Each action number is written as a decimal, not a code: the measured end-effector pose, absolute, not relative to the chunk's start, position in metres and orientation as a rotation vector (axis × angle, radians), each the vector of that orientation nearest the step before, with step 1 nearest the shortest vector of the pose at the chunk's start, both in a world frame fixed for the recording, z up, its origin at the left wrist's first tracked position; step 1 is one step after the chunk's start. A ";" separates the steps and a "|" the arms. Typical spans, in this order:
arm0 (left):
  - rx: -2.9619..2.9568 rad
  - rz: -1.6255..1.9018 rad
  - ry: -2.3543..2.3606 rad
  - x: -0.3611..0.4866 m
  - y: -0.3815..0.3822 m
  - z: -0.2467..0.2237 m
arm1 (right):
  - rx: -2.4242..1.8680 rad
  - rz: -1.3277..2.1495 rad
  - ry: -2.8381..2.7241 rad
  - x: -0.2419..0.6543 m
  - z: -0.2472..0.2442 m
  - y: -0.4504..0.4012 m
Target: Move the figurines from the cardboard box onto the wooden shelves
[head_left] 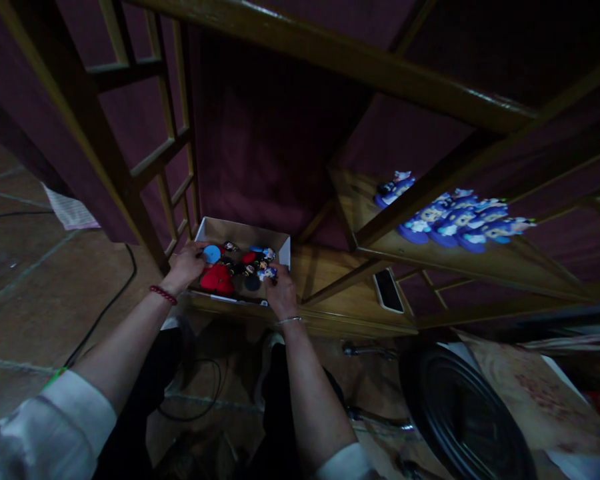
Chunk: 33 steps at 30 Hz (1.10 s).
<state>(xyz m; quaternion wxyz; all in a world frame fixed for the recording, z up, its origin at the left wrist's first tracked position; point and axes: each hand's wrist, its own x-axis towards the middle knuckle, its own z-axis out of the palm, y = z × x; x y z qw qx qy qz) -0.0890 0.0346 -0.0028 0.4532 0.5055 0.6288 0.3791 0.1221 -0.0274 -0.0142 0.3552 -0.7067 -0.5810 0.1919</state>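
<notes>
A person in white sleeves reaches both bare hands into a shallow white cardboard box set on a yellow-brown wooden ledge. The left hand, below a red beaded bracelet, comes over the box's left side, its fingers partly curled at the near-left edge of a round light-blue disc; whether they grip it cannot be told. The right hand, below a thin silver-coloured bracelet, bends in at the right side, fingers curled at a small blue-and-white figurine; a firm hold on it cannot be made out.

Between the hands, small figures in black, red and blue crowd the box, while a bright red rounded piece lies just below the disc, nearer the person. A dark round piece sits beside the figurine, toward the box's near side.

To the right, a phone-like object with a black face and white edge lies on the ledge. Above it, a group of blue-and-white figurines on purple-blue round bases stands on a wooden shelf. A round black ridged seat is at lower right.
</notes>
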 end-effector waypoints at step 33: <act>2.246 0.063 1.192 -0.020 -0.006 -0.006 | -1.712 0.467 -1.455 0.138 -0.021 -0.021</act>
